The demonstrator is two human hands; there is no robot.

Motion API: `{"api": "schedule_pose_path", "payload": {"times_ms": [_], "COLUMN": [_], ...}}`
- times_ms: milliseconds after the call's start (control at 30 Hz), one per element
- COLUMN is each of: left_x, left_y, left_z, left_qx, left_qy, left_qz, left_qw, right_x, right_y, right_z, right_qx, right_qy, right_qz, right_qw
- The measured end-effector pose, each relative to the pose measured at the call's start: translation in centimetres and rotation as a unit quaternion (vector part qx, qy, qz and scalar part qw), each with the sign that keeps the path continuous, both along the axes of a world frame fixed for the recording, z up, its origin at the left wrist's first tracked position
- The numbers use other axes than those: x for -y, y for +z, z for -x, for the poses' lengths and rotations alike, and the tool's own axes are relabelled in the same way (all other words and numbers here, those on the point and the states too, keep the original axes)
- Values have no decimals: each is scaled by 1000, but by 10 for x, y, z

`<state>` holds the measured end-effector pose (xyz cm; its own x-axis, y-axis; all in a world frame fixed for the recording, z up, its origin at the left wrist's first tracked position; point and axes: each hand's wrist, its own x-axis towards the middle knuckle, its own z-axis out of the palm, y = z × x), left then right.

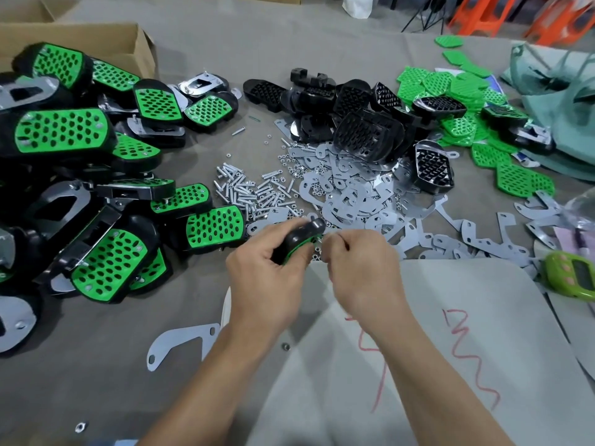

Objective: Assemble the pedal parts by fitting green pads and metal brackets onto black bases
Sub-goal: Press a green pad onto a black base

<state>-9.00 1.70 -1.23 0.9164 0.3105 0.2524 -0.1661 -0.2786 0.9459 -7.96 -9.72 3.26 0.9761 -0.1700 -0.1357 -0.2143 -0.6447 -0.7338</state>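
The left hand [262,278] is gripping a black plastic pedal base with a green perforated pad fitted to it [301,238], fingers curled around its dark rounded body and holding it tilted just above the grey cloth-covered tabletop [96,365]. The right hand [357,262] is sitting just beside it with its fingertips [331,241] pinched together at the green edge of that pedal; whatever small piece they may be pinching is too hidden to tell.

Directly beyond the hands, a heap of flat silver metal brackets [354,191] is spreading across the middle of the tabletop, and a scatter of small silver bolts and nuts [254,188] is lying just to its left. Farther back, a pile of bare black ribbed bases [363,120] is resting partly on the brackets. To its right, loose green perforated pads [457,88] are lying in a loose mound. Along the left side, a big stack of finished black-and-green pedals [80,175] is leaning in front of a brown cardboard box [96,40].

One single silver bracket [180,341] is lying apart near the left forearm. A pale rounded board marked with red scribbles [450,365] is lying under the right forearm, and a small green handheld device [573,278] is sitting at the right edge.
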Motion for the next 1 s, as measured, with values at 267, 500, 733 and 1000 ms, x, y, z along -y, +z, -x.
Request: {"api": "schedule_pose_path", "payload": {"times_ms": [267, 500, 733, 1000], "left_x": [0, -5, -9, 0], "left_y": [7, 9, 8, 10], "left_z": [2, -11, -11, -1], "left_qx": [36, -41, -29, 42], "left_qy": [-3, -10, -26, -12], "left_qz": [-10, 29, 61, -61], "left_qw": [999, 999, 997, 997], "right_x": [-2, 12, 16, 7], "right_y": [-3, -8, 0, -12], "right_z": [-3, 5, -9, 2], "right_qx": [-97, 69, 7, 14], "right_qy": [-104, 121, 115, 107], "right_qz": [-277, 52, -145, -52], "right_qw": [950, 989, 983, 993]}}
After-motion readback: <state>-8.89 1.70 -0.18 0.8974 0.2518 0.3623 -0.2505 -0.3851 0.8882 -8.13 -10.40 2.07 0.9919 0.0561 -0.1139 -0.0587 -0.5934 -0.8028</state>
